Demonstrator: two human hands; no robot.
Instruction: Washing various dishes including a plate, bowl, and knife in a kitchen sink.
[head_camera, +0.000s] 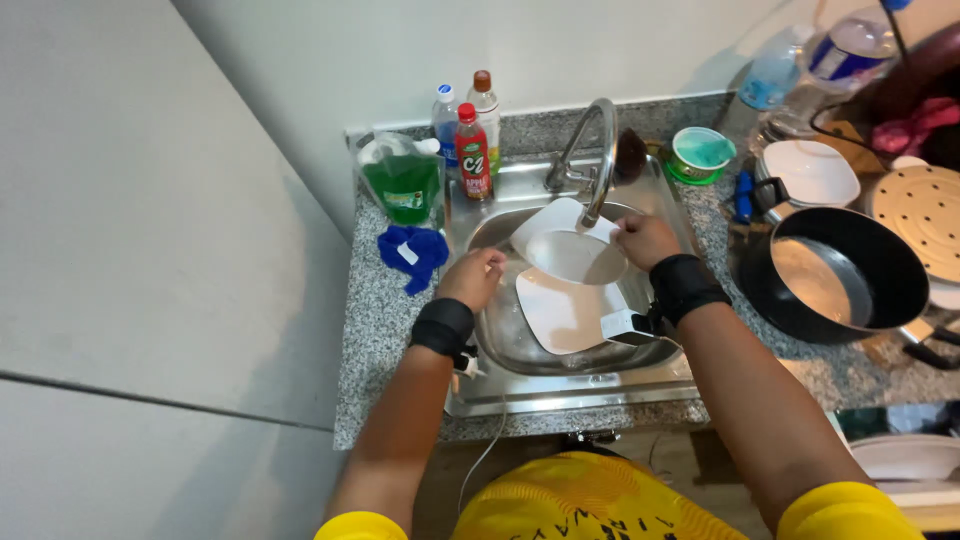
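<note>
We count three capped bottles (470, 125) at eleven o'clock behind the sink (570, 385), two white plates (565, 260) in its basin, one green soap pouch (402, 180), one blue cloth (413, 255), and at three o'clock one black pot (835, 280)

White plate (572, 252): squarish with rounded corners, shallow oval well, tilted, held over the steel sink (520, 345) towards its back edge, right under the faucet spout (598, 170). Right hand (645, 240) grips its right rim; left hand (472, 277) is at its left side, near the sink's left wall. Second white plate (562, 312), same shape, lies flat in the sink bottom, just below the first.
</note>
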